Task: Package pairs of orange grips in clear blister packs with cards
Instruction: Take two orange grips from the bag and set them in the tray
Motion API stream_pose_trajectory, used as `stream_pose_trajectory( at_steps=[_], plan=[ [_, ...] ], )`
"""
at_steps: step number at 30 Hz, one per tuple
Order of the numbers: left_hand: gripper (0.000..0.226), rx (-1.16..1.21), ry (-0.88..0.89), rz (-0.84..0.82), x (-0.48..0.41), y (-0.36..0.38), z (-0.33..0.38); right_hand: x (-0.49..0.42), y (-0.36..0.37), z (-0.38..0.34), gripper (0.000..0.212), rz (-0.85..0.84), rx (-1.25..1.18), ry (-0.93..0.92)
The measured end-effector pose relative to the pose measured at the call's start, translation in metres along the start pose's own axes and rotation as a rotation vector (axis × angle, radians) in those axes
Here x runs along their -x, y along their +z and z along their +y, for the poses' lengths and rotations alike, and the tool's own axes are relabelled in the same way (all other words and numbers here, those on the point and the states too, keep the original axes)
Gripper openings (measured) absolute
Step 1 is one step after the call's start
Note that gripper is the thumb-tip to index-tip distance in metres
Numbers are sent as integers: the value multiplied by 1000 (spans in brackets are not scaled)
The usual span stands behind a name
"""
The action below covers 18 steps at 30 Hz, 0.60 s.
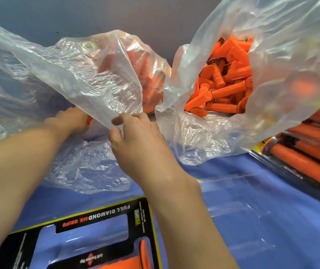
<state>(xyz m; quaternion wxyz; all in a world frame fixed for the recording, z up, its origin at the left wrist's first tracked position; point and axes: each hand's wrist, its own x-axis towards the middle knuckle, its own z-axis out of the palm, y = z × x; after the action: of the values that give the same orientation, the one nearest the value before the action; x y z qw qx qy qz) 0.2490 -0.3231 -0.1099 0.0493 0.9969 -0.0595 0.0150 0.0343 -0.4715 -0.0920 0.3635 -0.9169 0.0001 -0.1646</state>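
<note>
Beneath clear bag flap, left hand half hidden, grasp unclear, right hand pinching its edge

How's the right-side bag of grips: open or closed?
Open. The clear plastic bag has its mouth gaping toward the camera, with loose orange grips piled inside in plain view.

bare forearms, bare hands: left hand, right hand.
</note>
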Motion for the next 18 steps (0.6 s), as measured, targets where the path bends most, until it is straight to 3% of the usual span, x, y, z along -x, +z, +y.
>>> stream_pose_trajectory(
  at_steps=[3,5,8,12,16,18],
  plan=[
    [11,312,52,127,7,-25,-14,3,-3,-4,33,25,-34,-16],
    [22,507,7,267,9,-43,-19,6,-6,-10,35,51,-70,-31],
    [18,816,-85,376,45,-63,-23,14,-8,-24,35,95,-82,-80],
    [17,1251,136,449,149,-69,-23,31,-7,-41,32,87,-126,-183],
    [42,1375,274,360,245,-43,-16,66,0,-46,41,-1,-333,-254],
    [40,1382,313,291,268,-29,-4,85,4,-44,41,-36,-455,-249]
  ],
)
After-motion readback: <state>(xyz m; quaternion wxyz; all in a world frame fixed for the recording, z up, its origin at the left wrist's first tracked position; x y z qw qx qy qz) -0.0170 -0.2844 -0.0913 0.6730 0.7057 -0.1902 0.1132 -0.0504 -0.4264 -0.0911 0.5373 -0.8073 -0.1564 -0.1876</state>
